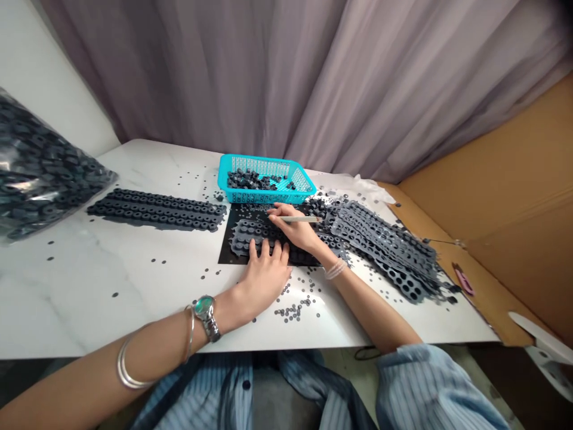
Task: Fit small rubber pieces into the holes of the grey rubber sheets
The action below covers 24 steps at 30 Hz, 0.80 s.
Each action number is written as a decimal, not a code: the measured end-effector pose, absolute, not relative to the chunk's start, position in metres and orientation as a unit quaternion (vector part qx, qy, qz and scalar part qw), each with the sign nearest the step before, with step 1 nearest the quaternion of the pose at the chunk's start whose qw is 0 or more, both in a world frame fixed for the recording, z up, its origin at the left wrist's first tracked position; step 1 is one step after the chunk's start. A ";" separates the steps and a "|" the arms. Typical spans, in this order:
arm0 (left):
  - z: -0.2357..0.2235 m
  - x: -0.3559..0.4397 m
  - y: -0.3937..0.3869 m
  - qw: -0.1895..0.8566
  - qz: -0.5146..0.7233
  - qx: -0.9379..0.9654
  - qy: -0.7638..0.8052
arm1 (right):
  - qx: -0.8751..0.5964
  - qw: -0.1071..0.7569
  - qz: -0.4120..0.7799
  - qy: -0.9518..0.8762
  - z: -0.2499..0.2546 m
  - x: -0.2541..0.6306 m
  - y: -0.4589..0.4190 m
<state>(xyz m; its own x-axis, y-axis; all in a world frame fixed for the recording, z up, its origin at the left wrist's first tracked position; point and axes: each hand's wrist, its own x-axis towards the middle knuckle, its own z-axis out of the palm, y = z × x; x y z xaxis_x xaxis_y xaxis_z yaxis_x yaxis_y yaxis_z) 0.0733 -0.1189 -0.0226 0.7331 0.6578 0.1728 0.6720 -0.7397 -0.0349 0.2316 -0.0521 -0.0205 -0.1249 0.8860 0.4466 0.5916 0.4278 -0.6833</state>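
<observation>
From here I see the left hand lying flat and open, fingers spread, pressing on a dark grey rubber sheet of moulded rings. That sheet sits on a black mat. The right hand pinches a slim pale tool firmly between fingers and thumb, just above the sheet.

As far as I can judge, part of the batch is done. A heap of punched-out sheets lies to the right, with open holes showing at its near end, and a turquoise plastic basket beyond the mat holds loose rubber rings. Still left, it seems, are the sheet under the left hand and an intact ring strip on the white marble counter. A bulging plastic bag of rings rests at the counter's left end, and small black discs lie scattered around.
</observation>
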 end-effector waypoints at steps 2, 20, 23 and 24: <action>-0.023 0.074 -0.118 0.051 -0.075 -0.930 -0.357 | -0.480 0.425 0.221 -0.735 -0.019 0.226 -0.056; -0.028 0.075 -0.118 0.086 -0.090 -0.929 -0.348 | -0.452 0.304 0.177 -0.820 -0.018 0.202 -0.051; -0.028 0.074 -0.118 0.088 -0.092 -0.929 -0.347 | -0.460 0.322 0.162 -0.811 -0.017 0.200 -0.049; -0.028 0.074 -0.118 0.087 -0.091 -0.929 -0.348 | -0.466 0.332 0.160 -0.805 -0.016 0.201 -0.049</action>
<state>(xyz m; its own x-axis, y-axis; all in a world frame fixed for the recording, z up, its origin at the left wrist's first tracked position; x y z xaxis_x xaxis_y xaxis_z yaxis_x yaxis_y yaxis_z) 0.0742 -0.1180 -0.0278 0.7418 0.6299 0.2301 0.6617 -0.7434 -0.0980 0.2008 -0.0494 -0.0159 -0.3458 0.8555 0.3854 0.6435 0.5151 -0.5662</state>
